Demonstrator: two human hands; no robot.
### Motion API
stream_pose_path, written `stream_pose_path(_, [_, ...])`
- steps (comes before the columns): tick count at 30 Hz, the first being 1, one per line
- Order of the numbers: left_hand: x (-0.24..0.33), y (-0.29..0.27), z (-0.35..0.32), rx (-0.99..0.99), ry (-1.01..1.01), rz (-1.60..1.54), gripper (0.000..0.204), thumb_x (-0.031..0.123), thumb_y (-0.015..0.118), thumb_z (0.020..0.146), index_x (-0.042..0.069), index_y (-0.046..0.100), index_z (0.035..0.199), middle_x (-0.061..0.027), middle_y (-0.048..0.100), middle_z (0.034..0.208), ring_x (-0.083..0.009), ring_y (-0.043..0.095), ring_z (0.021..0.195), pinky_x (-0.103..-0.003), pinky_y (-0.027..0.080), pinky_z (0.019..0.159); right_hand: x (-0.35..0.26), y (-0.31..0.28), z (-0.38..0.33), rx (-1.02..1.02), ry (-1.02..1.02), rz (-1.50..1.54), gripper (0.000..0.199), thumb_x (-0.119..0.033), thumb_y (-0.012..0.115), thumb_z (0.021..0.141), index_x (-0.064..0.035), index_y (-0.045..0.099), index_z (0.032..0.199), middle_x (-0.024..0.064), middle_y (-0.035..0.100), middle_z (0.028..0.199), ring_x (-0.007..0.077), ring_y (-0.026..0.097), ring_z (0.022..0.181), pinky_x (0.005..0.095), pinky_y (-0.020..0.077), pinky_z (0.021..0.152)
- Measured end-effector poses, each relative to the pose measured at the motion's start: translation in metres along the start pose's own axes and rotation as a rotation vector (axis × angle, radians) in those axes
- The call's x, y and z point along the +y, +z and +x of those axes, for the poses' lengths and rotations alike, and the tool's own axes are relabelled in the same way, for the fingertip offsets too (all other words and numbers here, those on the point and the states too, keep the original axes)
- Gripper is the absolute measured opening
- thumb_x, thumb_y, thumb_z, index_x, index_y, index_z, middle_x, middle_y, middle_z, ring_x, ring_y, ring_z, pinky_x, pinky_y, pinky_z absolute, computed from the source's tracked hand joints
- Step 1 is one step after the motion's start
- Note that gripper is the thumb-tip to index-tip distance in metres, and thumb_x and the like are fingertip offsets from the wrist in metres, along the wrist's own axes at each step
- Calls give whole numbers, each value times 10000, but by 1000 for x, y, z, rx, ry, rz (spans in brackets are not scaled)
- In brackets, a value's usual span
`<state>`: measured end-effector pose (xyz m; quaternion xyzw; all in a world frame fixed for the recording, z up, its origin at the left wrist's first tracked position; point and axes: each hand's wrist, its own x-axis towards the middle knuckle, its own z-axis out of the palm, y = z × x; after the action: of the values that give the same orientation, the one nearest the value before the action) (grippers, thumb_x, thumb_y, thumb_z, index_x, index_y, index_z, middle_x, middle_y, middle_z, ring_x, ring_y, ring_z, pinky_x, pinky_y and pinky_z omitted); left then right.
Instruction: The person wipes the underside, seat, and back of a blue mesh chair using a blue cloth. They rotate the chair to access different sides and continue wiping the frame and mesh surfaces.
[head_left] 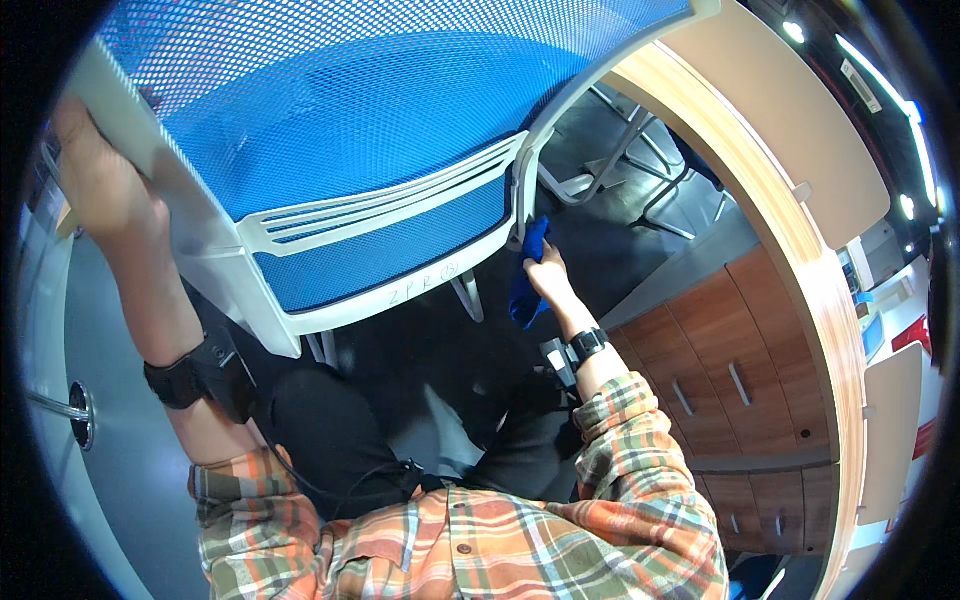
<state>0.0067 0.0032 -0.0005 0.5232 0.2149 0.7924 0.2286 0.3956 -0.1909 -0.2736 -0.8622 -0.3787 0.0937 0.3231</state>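
The left hand [95, 175] is up high on the left. Its arm is stretched out long, and the fingers are wrapped around the pale edge of the chair [330, 130]. A black band sits on that wrist. The right hand [548, 275] reaches forward and down, with the arm bent a little at the elbow. It is closed tight on a blue cloth [528, 275]. A black watch is on that wrist. The two hands are far apart, one on each side of the chair back.

The chair is one big office chair with a blue net back and a white frame. It is tipped over toward the person, so the back fills the top of the view. White bars run across the lower part of the back.

The cloth is one small dark blue rag. It is bunched up, long from top to bottom. Its top end touches the white frame at the right side of the chair back, and its lower end hangs down toward the dark floor [620, 240].

On the right is a curved wooden bench [800, 250] with brown drawers [720, 380] under it. The person wears a plaid shirt and dark trousers.
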Motion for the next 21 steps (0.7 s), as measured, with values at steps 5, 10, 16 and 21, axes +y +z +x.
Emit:
stream_pose_path(5, [5, -7, -2, -63, -110, 23, 532, 499, 381, 1022, 18, 485, 1225, -98, 549, 989, -192, 537, 930, -350, 424, 868, -7, -42, -21, -388, 365, 1128, 534, -309, 699, 801, 2, 536, 1203, 118, 648, 1011, 236, 641, 870, 413, 539, 816])
stream_pose_path(10, [4, -9, -3, -124, -175, 28, 574, 527, 376, 1015, 9, 487, 1237, -95, 546, 1017, -185, 537, 947, -339, 426, 870, -43, -50, -58, -801, 142, 1592, 824, -411, 698, 810, 12, 352, 1426, 228, 592, 1218, 351, 614, 1076, 475, 478, 967])
stream_pose_path(16, [1, -9, -3, -141, -95, 84, 697, 695, 330, 940, 55, 542, 1118, -96, 561, 945, -189, 540, 917, -369, 434, 820, -65, -42, -74, -886, 3, 1703, 884, -405, 691, 835, 27, 257, 1472, 288, 506, 1339, 399, 565, 1161, 487, 449, 1012])
stream_pose_path(21, [2, -11, -3, -170, -97, 62, 656, 665, 329, 959, 59, 517, 1124, -84, 533, 930, -168, 523, 913, -343, 430, 813, -62, -47, -83, -920, 24, 1671, 917, -425, 708, 815, 22, 257, 1476, 280, 470, 1380, 404, 543, 1195, 507, 414, 1041])
